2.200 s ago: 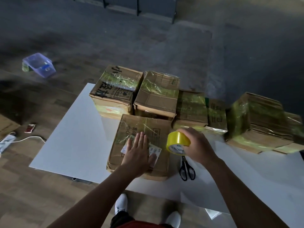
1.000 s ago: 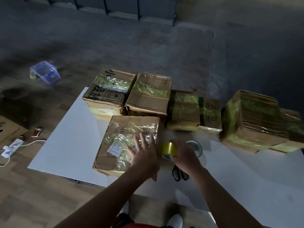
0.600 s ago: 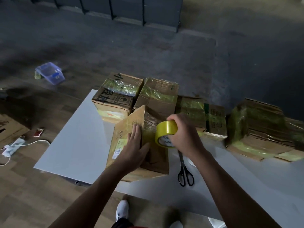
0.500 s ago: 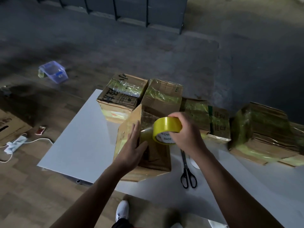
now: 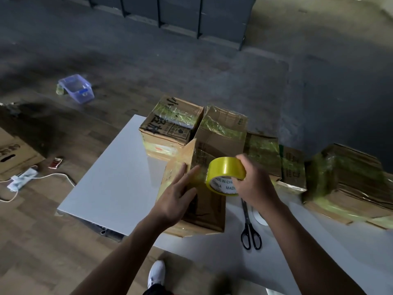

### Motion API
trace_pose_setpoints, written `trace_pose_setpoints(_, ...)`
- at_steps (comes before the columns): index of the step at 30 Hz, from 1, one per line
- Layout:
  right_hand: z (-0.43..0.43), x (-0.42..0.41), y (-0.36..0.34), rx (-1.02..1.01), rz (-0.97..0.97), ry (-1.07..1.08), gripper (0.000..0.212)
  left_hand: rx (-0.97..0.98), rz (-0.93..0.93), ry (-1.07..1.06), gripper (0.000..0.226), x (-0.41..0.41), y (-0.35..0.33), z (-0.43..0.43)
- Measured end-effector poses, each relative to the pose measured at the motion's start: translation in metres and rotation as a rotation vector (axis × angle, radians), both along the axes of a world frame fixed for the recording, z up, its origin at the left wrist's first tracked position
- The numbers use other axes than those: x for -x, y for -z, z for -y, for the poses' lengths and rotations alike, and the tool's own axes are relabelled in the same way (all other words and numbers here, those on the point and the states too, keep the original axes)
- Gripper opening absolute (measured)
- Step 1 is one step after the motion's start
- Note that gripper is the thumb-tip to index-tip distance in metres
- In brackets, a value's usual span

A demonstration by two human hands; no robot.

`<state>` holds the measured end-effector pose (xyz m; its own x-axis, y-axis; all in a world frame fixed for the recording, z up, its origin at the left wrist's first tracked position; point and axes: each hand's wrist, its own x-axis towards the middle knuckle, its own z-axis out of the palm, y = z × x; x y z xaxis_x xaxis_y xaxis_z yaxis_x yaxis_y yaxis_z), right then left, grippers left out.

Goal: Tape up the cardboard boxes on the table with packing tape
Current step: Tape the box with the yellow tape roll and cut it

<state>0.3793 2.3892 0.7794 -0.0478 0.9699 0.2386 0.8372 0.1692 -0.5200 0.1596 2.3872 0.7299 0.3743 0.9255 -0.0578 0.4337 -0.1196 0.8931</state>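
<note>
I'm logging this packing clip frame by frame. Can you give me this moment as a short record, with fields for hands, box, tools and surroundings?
Left hand: fingers straight, pressing the tilted brown cardboard box
Right hand: grips the yellow packing tape roll over that box
Box support: white table
Tool idle: black scissors, lying on table, right of box
Behind: row of taped cardboard boxes
Floor: blue plastic tub

Left hand (image 5: 178, 195) flat against tilted box (image 5: 197, 201), frame centre; right hand (image 5: 254, 185) grips yellow tape roll (image 5: 225, 174) beside it; scissors (image 5: 249, 228) on table (image 5: 110, 188), lower right.
</note>
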Motion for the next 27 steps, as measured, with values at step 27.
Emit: trace_pose_setpoints(27,-0.011,-0.002,0.005,0.075,0.098,-0.152,0.046,-0.363,-0.721,0.109,0.074,0.029,-0.009,-0.012)
